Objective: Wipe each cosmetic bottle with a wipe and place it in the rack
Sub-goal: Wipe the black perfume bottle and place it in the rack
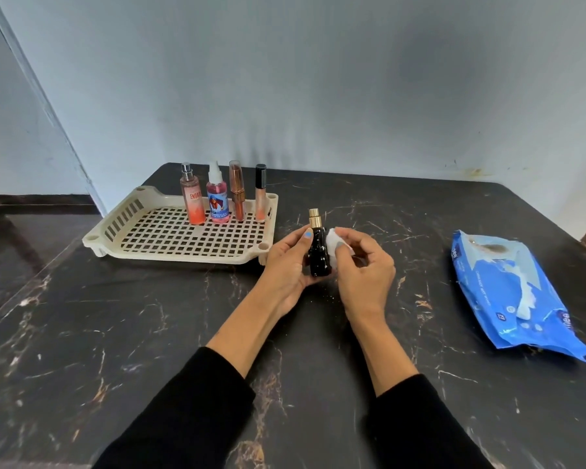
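My left hand (286, 265) grips a small black bottle (318, 255) with a gold cap, held upright above the table's middle. My right hand (362, 269) presses a folded white wipe (334, 243) against the bottle's right side. A beige slotted rack (170, 238) sits to the left. Along its far edge stand several bottles: a peach spray (193, 196), a pink spray with a blue label (218, 196), a rose-gold tube (237, 192) and a slim tube with a black cap (260, 194).
A blue pack of wet wipes (511, 292) lies on the right of the dark marble table (115, 333), one wipe sticking out of its opening. A pale blue wall runs behind the table. The table's left edge drops to the floor.
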